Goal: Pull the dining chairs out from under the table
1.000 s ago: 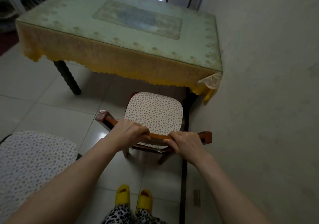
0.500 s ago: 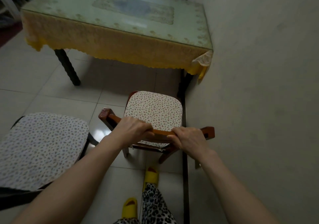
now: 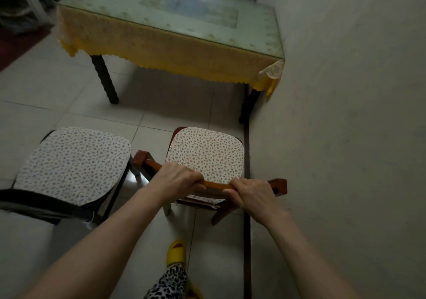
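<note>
Both hands are closed around the curved reddish-brown wooden top rail (image 3: 215, 185) of a dining chair with a cream, speckled seat cushion (image 3: 205, 154); the left hand (image 3: 177, 180) has its grip wrapped over the rail left of centre, the right hand (image 3: 253, 196) clamped near the right end. The chair stands on the pale tiled floor (image 3: 161, 112) close beside the grey wall (image 3: 345, 114), well clear of the glass-topped surface draped in a yellow lace cloth (image 3: 161, 43); a second chair with a similar speckled cushion (image 3: 71, 162) (dark-framed) sits just to its left, also out from under the surface.
</note>
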